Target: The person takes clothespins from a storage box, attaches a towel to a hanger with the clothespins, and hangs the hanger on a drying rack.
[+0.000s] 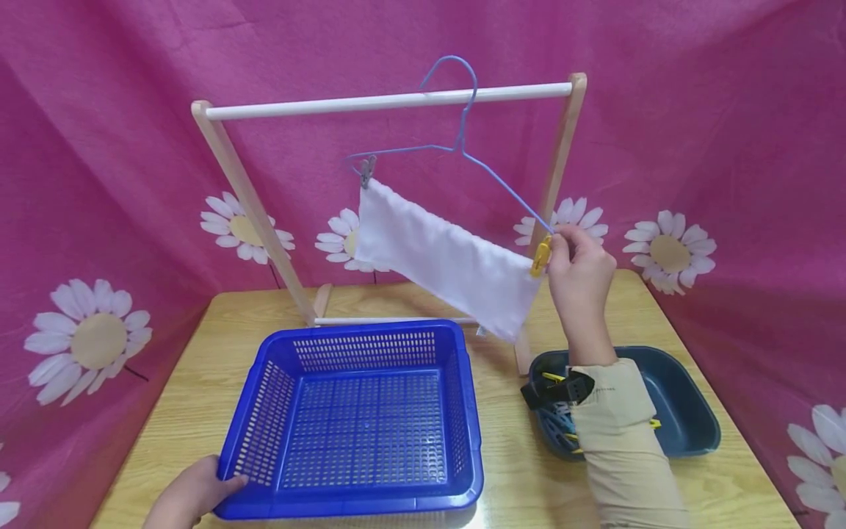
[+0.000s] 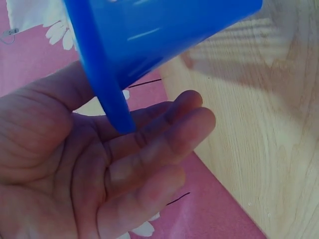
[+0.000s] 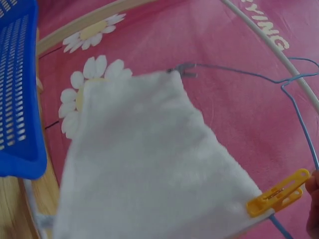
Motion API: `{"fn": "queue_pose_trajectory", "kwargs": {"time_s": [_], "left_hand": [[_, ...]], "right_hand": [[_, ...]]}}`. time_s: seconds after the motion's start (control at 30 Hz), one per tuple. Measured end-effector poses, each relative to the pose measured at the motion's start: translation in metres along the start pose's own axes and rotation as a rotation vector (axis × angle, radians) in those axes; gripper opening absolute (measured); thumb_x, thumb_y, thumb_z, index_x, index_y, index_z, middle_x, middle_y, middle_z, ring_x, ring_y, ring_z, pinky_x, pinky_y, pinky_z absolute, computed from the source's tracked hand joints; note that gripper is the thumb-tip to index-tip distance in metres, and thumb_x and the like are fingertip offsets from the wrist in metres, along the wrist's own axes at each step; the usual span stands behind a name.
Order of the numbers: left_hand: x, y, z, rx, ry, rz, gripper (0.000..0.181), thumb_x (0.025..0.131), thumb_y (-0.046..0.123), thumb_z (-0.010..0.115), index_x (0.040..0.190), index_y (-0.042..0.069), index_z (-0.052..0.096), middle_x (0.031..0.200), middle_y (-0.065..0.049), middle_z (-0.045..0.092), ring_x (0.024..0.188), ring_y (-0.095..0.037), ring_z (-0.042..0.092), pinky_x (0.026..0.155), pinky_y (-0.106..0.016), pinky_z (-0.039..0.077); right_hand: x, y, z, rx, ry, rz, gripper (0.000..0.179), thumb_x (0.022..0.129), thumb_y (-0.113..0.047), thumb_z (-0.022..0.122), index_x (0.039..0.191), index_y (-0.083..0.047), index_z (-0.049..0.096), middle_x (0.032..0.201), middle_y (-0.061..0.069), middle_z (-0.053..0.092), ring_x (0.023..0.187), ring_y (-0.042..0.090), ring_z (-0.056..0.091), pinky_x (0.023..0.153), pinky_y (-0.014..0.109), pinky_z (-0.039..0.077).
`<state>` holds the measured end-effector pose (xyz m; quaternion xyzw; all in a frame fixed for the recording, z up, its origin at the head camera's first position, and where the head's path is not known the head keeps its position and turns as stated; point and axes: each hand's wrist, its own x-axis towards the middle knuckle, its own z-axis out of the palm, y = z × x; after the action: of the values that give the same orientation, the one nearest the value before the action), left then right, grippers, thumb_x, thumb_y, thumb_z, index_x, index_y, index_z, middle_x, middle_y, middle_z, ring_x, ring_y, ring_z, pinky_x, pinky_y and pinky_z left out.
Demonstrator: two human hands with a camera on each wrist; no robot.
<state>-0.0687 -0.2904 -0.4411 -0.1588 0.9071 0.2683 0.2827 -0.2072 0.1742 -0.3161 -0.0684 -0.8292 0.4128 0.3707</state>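
Note:
A blue wire hanger (image 1: 505,187) has its hook over the white rod (image 1: 291,109) of a wooden-sided rack and tilts down to the right. From its bottom hangs a white cloth (image 1: 443,257), fastened by a grey clothespin (image 1: 367,172) at the left and a yellow clothespin (image 1: 540,257) at the right. My right hand (image 1: 581,275) pinches the hanger's right corner, beside the yellow clothespin. At the front left corner of the blue basket (image 1: 350,505), my left hand (image 1: 192,491) holds the rim, thumb over it. The left wrist view shows the other fingers loosely bent beneath.
A dark green tub (image 1: 687,411) with several clothespins stands at the right, partly under my right forearm. The bare blue basket floor shows through its mesh. Pink flowered fabric (image 1: 317,44) surrounds the wooden table (image 1: 509,470).

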Motion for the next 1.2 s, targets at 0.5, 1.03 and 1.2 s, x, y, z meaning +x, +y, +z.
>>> {"fn": "queue_pose_trajectory", "kwargs": {"time_s": [0.5, 1.03, 1.2], "left_hand": [[-0.011, 0.002, 0.001, 0.037, 0.058, 0.073, 0.050, 0.088, 0.030, 0.053, 0.095, -0.020, 0.048, 0.075, -0.010, 0.059, 0.071, -0.022, 0.056, 0.068, -0.045, 0.045], [-0.016, 0.008, -0.004, 0.147, 0.091, 0.105, 0.055, 0.088, 0.030, 0.053, 0.101, -0.023, 0.048, 0.080, -0.020, 0.060, 0.081, -0.034, 0.059, 0.074, -0.050, 0.043], [-0.012, 0.006, -0.004, 0.166, 0.066, 0.057, 0.061, 0.088, 0.035, 0.053, 0.104, -0.024, 0.046, 0.083, -0.022, 0.060, 0.084, -0.036, 0.058, 0.075, -0.051, 0.043]], "right_hand": [[-0.011, 0.009, 0.006, -0.005, -0.071, 0.060, 0.022, 0.090, -0.011, 0.051, 0.098, 0.004, 0.065, 0.083, 0.016, 0.065, 0.070, 0.022, 0.058, 0.059, 0.026, 0.046], [-0.011, 0.015, 0.008, 0.030, -0.146, 0.138, 0.025, 0.091, -0.015, 0.050, 0.105, 0.002, 0.063, 0.096, 0.016, 0.064, 0.086, 0.022, 0.060, 0.077, 0.033, 0.049], [-0.010, 0.018, 0.006, 0.018, -0.130, 0.100, 0.027, 0.091, -0.016, 0.049, 0.105, 0.002, 0.063, 0.094, 0.016, 0.064, 0.084, 0.023, 0.060, 0.075, 0.034, 0.049]]}}
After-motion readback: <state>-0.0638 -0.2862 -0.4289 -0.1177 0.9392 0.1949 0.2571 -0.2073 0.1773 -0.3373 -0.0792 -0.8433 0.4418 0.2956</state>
